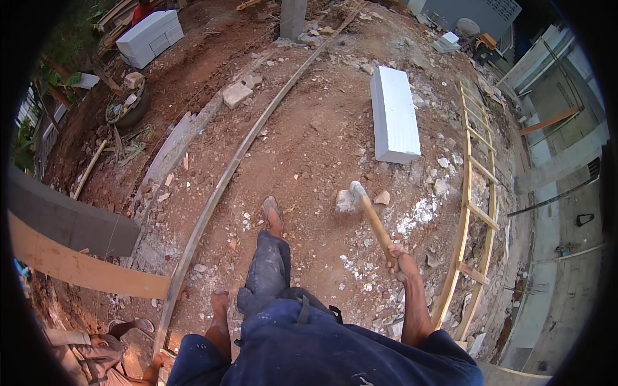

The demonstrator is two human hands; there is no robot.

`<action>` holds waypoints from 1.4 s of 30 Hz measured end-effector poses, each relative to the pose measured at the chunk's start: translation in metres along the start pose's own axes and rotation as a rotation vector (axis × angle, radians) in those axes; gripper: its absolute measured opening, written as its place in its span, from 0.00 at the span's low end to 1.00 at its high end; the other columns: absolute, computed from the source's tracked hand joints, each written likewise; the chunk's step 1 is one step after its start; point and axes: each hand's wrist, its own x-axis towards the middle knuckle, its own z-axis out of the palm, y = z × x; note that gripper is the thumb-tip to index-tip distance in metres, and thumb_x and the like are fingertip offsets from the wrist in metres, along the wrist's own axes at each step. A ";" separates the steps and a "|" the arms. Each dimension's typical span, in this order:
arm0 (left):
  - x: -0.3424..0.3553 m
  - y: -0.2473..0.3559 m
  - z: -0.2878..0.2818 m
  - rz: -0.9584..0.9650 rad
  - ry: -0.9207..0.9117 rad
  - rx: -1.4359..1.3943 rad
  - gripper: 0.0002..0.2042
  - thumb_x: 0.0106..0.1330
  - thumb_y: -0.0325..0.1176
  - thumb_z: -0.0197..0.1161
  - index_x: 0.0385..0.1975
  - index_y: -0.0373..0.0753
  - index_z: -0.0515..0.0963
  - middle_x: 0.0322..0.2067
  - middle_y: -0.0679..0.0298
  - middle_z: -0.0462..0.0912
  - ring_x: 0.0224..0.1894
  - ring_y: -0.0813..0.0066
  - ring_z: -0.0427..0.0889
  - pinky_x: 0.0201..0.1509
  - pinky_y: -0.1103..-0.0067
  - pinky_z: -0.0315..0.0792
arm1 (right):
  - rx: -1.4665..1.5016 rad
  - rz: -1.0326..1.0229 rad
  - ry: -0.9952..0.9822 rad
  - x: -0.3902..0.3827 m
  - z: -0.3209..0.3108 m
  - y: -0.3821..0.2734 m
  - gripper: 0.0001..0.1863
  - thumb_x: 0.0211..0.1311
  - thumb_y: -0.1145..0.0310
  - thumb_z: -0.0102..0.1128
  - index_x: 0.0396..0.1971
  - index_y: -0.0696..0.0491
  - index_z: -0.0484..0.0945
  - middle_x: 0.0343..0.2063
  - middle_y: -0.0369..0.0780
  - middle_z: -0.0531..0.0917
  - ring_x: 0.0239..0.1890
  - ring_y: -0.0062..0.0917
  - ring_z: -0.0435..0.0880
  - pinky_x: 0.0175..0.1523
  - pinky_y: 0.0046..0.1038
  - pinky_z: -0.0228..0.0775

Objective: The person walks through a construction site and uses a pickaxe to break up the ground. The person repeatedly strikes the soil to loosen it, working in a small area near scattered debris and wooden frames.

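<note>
My right hand (400,264) grips the wooden handle (376,225) of a hoe-like tool. Its dusty head (349,199) is at the far end, over the reddish soil. My left hand (219,300) hangs low beside my dark trouser leg, its fingers too small and foreshortened to make out. My sandaled foot (273,212) stands on rubble-strewn dirt (312,161). Beyond the tool a long white block (394,112) lies on the ground.
A long timber rail (241,151) runs left of me; a plank (90,264) meets it. A co-worker (103,357) is low at lower left, a person in red (143,14) farther off. A wooden ladder (480,211), wall (553,206), white blocks (149,40) and post (293,18) surround the dirt.
</note>
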 end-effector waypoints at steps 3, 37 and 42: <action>0.056 0.019 0.019 -0.169 -0.088 0.032 0.07 0.61 0.28 0.58 0.35 0.37 0.80 0.23 0.59 0.80 0.19 0.66 0.77 0.20 0.71 0.69 | -0.008 -0.037 0.010 0.080 0.035 -0.056 0.08 0.63 0.73 0.48 0.40 0.46 0.69 0.28 0.42 0.75 0.17 0.22 0.70 0.14 0.22 0.59; 0.216 1.037 0.224 0.325 -0.501 0.581 0.06 0.60 0.29 0.64 0.32 0.35 0.81 0.24 0.66 0.81 0.22 0.76 0.78 0.26 0.76 0.72 | -0.265 0.589 0.177 0.351 0.157 -0.422 0.12 0.64 0.65 0.53 0.38 0.57 0.81 0.27 0.44 0.81 0.25 0.34 0.81 0.28 0.35 0.72; 0.241 1.172 0.294 0.394 -0.399 0.382 0.05 0.58 0.31 0.65 0.30 0.36 0.81 0.22 0.66 0.79 0.22 0.76 0.76 0.25 0.74 0.71 | -0.208 0.543 0.142 0.394 0.174 -0.483 0.12 0.64 0.65 0.54 0.38 0.56 0.81 0.27 0.44 0.81 0.25 0.34 0.81 0.28 0.34 0.72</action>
